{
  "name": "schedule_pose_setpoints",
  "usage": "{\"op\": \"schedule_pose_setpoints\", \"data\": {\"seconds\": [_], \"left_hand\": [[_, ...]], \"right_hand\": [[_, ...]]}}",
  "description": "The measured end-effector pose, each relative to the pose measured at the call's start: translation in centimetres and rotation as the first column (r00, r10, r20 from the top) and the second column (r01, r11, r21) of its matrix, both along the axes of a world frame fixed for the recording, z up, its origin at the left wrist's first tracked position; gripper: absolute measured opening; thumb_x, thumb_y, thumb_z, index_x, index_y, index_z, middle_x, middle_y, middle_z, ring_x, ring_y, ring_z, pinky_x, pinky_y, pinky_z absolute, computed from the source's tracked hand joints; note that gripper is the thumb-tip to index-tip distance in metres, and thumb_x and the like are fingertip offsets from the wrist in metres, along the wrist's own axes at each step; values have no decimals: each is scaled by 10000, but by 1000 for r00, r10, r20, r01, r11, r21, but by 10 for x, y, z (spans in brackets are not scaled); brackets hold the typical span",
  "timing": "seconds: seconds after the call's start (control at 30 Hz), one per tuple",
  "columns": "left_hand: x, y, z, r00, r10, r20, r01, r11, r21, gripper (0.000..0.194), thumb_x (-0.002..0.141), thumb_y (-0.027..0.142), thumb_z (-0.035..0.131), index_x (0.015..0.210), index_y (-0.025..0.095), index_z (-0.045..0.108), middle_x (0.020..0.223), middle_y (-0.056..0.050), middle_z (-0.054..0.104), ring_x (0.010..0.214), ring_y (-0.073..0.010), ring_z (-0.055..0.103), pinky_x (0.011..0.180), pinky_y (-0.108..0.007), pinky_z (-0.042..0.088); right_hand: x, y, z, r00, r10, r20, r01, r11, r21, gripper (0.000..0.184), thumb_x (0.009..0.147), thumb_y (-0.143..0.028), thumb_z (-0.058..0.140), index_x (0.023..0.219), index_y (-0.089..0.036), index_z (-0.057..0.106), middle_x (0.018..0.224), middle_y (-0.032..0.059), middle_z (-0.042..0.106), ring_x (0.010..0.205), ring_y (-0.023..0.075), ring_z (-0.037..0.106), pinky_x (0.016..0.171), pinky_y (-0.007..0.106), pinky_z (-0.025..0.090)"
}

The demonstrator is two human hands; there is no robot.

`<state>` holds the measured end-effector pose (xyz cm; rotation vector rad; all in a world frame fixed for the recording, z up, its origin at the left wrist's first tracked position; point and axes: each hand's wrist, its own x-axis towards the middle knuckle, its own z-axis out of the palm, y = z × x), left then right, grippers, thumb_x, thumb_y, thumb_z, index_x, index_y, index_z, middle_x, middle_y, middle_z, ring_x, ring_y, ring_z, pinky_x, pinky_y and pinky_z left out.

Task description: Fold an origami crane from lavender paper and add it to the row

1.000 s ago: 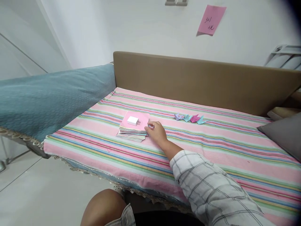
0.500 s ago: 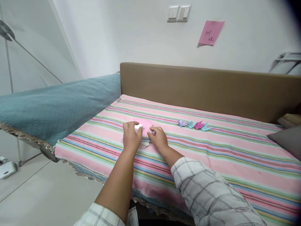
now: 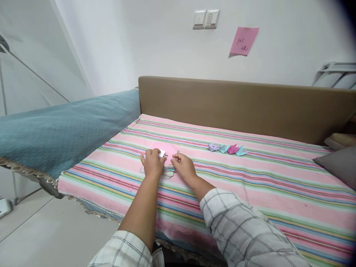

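My left hand (image 3: 152, 163) is closed around a small white box-like piece (image 3: 162, 152), with thin dark lines at its right end; its exact kind is too small to tell. Beneath it lies a stack of coloured paper sheets with a pink sheet (image 3: 170, 148) on top. My right hand (image 3: 184, 167) hovers at the right edge of that stack, thumb and fingertips pinched together. What sits in that pinch, if anything, is too small to make out. Farther right, several folded paper pieces stand in a row, among them a magenta one (image 3: 232, 149).
A striped pink cloth (image 3: 264, 178) covers the seat. Behind it rises a brown backrest (image 3: 239, 105), and a teal-covered armrest (image 3: 69, 122) borders the left side. At the far right sits a grey cushion (image 3: 338, 165). A pink note (image 3: 244, 41) hangs on the wall.
The white piece now lies tilted and lower in my left hand, whose fingers are wrapped further over it. My right hand stays pinched near the stack. The whole view has shifted slightly.
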<state>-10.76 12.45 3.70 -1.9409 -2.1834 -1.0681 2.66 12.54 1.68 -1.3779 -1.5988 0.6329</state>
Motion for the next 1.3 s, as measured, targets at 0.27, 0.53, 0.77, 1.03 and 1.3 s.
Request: {"op": "schedule_pose_setpoints", "data": {"seconds": [0.27,0.53,0.77,1.03,1.3], "left_hand": [[-2,-2,6,993,35,113,-46,994,102,227,736,284,656,910,222,525,954,-46,540,1026,-233,499,1063,-524,163],[-3,-4,9,990,36,137,-53,991,123,211,735,301,654,863,222,505,948,-41,537,1024,-235,489,1062,-507,181],[0,-1,1,999,-7,38,6,999,37,232,736,273,632,912,220,491,973,-54,537,1043,-236,489,1078,-541,112],[-1,-3,3,999,10,-41,-8,998,65,357,745,347,626,1050,210,502,1089,-103,505,1142,-286,426,1040,-571,167],[76,-76,-5,626,-751,-210,759,649,-57,471,726,514,627,1076,205,565,968,-83,526,919,-235,518,832,-356,423]], "right_hand": [[4,-1,2,996,-71,-58,72,997,4,199,699,-253,492,808,-215,654,783,0,645,710,162,591,681,284,452],[26,-3,-1,942,-180,-283,184,983,-14,257,685,-267,454,869,-184,614,761,18,621,654,160,586,645,291,485],[78,-32,-1,887,-231,-400,211,973,-94,273,687,-364,524,877,-174,570,723,1,588,536,124,559,517,258,488],[129,-88,-8,855,-294,-428,228,953,-199,314,669,-383,614,894,-165,590,584,-41,565,464,98,526,503,245,457],[150,-150,-22,707,-412,-575,231,903,-363,353,587,-398,699,831,-167,590,569,-57,533,478,87,517,436,197,414]]}}
